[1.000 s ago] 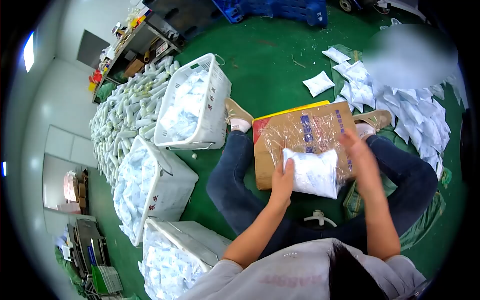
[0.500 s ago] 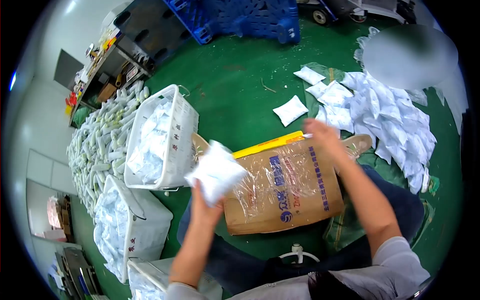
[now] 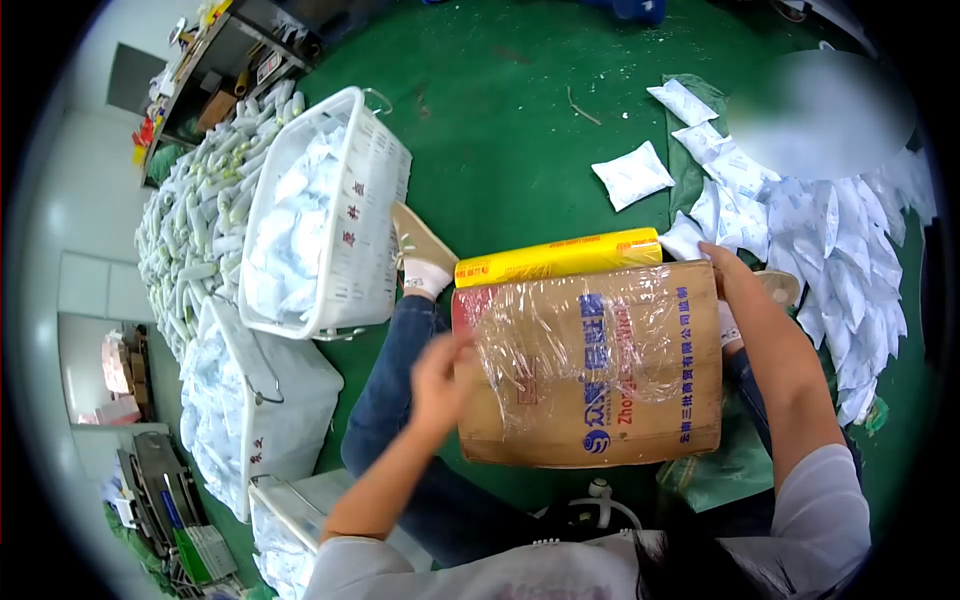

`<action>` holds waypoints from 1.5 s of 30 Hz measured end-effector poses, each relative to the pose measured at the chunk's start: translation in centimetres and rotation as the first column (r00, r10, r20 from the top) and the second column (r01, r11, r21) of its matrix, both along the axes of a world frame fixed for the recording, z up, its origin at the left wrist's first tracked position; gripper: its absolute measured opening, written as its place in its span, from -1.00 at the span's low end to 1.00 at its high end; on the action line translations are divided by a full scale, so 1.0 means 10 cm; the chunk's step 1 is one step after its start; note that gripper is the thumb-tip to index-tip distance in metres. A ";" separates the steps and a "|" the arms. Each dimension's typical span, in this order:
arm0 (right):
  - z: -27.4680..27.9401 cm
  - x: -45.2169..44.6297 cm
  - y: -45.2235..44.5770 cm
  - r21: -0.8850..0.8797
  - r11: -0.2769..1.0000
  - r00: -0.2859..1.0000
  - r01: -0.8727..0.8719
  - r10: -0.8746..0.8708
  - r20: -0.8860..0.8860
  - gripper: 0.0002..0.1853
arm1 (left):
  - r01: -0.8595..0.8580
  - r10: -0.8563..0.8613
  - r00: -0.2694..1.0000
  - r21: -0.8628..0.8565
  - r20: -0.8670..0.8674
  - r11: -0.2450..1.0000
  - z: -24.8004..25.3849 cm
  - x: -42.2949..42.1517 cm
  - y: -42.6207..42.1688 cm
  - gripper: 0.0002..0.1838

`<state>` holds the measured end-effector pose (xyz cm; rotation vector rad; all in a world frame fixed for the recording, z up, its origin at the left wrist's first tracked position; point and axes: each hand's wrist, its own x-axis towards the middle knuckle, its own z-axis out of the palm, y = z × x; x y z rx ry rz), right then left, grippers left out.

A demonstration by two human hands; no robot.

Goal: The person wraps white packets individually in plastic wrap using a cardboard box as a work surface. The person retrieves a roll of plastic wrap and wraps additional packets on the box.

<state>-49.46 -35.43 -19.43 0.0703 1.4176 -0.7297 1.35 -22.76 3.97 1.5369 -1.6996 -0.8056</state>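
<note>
My left hand point(image 3: 442, 378) is over the left side of a brown cardboard box point(image 3: 650, 370) lying across my lap, its fingers smeared by motion. No white packet shows in it. At the box's far right corner, my right hand point(image 3: 722, 265) has its fingertips closed on the edge of a small white packet point(image 3: 684, 238). Clear film with wrinkles covers the box's printed top. A long yellow carton point(image 3: 560, 257) lies along the box's far edge, just left of my right hand.
White packets are heaped on the right point(image 3: 830, 240), and one lies apart point(image 3: 633, 175) on the green floor. White baskets of packets point(image 3: 375, 210) stand at left, beside a pile of wrapped long pale goods point(image 3: 190, 225). A shelf point(image 3: 235, 60) is behind.
The white packet has left my left hand, which has come over the box. My right hand has moved to a packet at the far right corner. The camera view has shifted.
</note>
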 end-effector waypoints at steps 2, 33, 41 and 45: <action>-0.16 -0.13 -0.02 0.040 0.998 0.985 0.039 -0.045 0.167 -0.21 | 0.394 -0.397 0.882 0.064 0.254 0.917 -0.11 -0.21 0.47 -0.53; 2.20 1.75 2.41 -0.288 0.778 0.421 -0.559 -0.032 -0.906 -0.54 | 0.311 -0.186 0.839 -0.171 0.511 0.935 -0.29 -0.02 0.94 -0.66; 1.98 1.52 2.33 0.070 0.519 0.070 -0.852 0.245 -0.967 -0.75 | 0.455 -0.191 0.774 -0.320 0.603 0.831 -0.55 0.00 0.79 -0.82; 2.22 0.95 2.47 -0.352 0.649 0.715 -0.674 0.456 -0.529 -0.82 | 0.625 -0.300 0.690 -0.332 0.659 0.707 -0.29 0.18 0.80 -0.80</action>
